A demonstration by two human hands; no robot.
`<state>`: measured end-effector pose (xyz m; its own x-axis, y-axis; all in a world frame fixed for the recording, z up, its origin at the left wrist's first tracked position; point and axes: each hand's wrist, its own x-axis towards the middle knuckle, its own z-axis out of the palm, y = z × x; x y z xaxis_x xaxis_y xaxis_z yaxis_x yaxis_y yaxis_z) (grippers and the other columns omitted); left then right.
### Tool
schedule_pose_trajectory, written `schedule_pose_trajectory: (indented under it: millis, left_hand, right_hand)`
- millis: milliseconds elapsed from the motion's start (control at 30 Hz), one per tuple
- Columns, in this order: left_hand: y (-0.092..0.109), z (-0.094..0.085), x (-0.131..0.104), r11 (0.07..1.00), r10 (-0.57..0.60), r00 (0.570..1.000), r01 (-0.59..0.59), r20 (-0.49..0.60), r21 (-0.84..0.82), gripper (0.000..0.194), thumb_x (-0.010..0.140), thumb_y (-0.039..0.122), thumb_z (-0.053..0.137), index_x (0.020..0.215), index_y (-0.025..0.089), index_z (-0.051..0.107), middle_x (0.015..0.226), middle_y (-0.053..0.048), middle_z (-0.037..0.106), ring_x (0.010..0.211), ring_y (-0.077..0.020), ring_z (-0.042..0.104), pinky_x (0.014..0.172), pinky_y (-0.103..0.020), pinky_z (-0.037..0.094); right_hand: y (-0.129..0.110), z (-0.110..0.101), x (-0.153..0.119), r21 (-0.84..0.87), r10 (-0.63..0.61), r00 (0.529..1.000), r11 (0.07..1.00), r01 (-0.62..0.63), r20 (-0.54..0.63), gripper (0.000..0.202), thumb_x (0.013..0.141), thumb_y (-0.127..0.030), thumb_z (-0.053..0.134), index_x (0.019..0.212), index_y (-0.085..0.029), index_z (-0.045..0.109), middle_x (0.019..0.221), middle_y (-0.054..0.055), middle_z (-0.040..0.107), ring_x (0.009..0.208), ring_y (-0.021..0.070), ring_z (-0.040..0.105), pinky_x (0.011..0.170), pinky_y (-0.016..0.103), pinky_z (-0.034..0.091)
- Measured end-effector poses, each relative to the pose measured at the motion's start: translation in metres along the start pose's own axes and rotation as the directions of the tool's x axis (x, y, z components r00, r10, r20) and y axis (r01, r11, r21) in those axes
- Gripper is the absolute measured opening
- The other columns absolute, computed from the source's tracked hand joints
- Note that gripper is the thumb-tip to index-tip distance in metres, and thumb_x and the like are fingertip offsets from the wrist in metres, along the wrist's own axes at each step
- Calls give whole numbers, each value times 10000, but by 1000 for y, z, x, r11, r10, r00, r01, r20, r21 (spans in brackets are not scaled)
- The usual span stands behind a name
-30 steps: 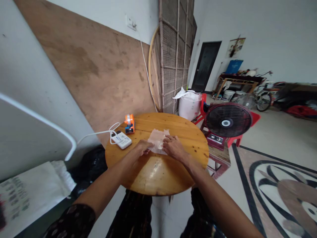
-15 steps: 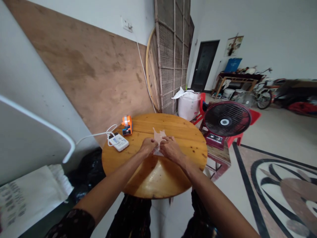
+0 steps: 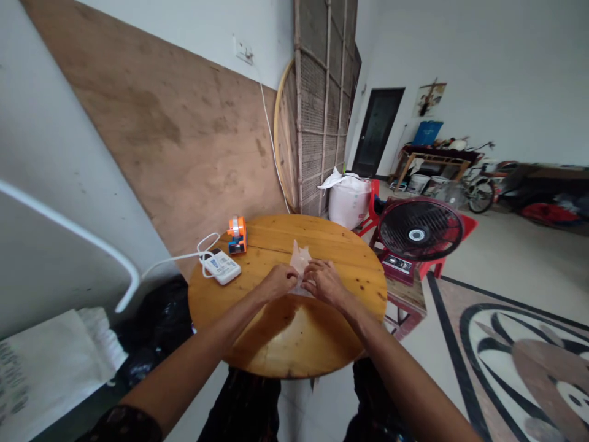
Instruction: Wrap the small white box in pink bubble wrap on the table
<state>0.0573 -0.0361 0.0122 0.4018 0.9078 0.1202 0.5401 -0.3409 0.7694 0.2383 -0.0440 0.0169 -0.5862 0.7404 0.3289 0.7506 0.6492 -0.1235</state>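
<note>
A thin, pale, translucent sheet (image 3: 300,259) lies near the middle of the round wooden table (image 3: 343,245), its ragged far end showing beyond the fingers and part of its near edge visible below them. The left hand (image 3: 280,281) is at the sheet's left side, fingers curled in and fingertips against it; the right hand (image 3: 324,281) reaches over its right side with fingers bent and slightly spread. The hands are close together but apart from each other, and whether either one pinches the sheet or only presses on it cannot be told, as the fingers hide the contact. To the left on the tabletop, well apart from the sheet, are an orange and blue tape dispenser (image 3: 237,236) and, just nearer the person, a white box-shaped device (image 3: 223,267) with a white cable (image 3: 172,258) looping over its end. Right of the table, a dark red fan (image 3: 416,235) with a round black grille stands on a wooden stool (image 3: 414,298), in front of a red chair (image 3: 468,226). Beyond the table's far edge are a full white sack (image 3: 350,202) and a tall woven panel (image 3: 317,129), upright beside a round wooden board (image 3: 285,135).
</note>
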Motion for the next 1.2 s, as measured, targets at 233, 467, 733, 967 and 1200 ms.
schedule_pose_trajectory:
  millis: [233, 467, 733, 967, 1200]
  left_hand:
    - [-4, 7, -6, 960, 144, 988, -124, -60, 252, 159, 738, 171, 534, 607, 159, 623, 624, -20, 532, 622, -144, 483, 617, -252, 340]
    - [-9, 3, -4, 907, 272, 962, -246, -28, 341, 139, 784, 162, 534, 718, 157, 656, 916, -107, 604, 880, -225, 535, 834, -332, 401]
    - [-19, 5, -7, 841, 395, 918, -356, -13, 407, 126, 828, 147, 520, 818, 166, 644, 964, -75, 627, 940, -211, 534, 870, -335, 430]
    - [-24, 5, -8, 810, 455, 890, -405, -18, 423, 115, 825, 162, 543, 829, 168, 658, 965, -63, 631, 968, -213, 506, 910, -338, 419]
    - [-23, 3, 2, 762, 458, 885, -440, 84, 475, 86, 803, 155, 539, 794, 147, 623, 932, -83, 622, 935, -213, 512, 898, -331, 420]
  right_hand:
    - [9, -7, -6, 154, 127, 991, 981, -119, -48, 144, 860, -208, 591, 865, -248, 729, 1024, 35, 722, 1146, 242, 579, 986, 430, 377]
    - [27, -13, -29, 441, 428, 898, 829, -345, -102, 210, 837, -347, 559, 858, -193, 701, 922, 65, 718, 863, 218, 663, 809, 349, 498]
    - [13, -18, 11, 216, 589, 789, 759, -615, 176, 290, 849, -382, 549, 977, -169, 698, 935, 55, 711, 812, 171, 633, 692, 242, 448]
    - [26, -8, 57, 27, 666, 668, 701, -712, 332, 149, 713, -261, 687, 628, -139, 691, 612, 59, 649, 659, 192, 604, 574, 243, 369]
    - [41, -6, 30, 206, 701, 654, 622, -756, 284, 159, 758, -115, 557, 613, -139, 618, 513, -29, 531, 502, 99, 493, 486, 198, 328]
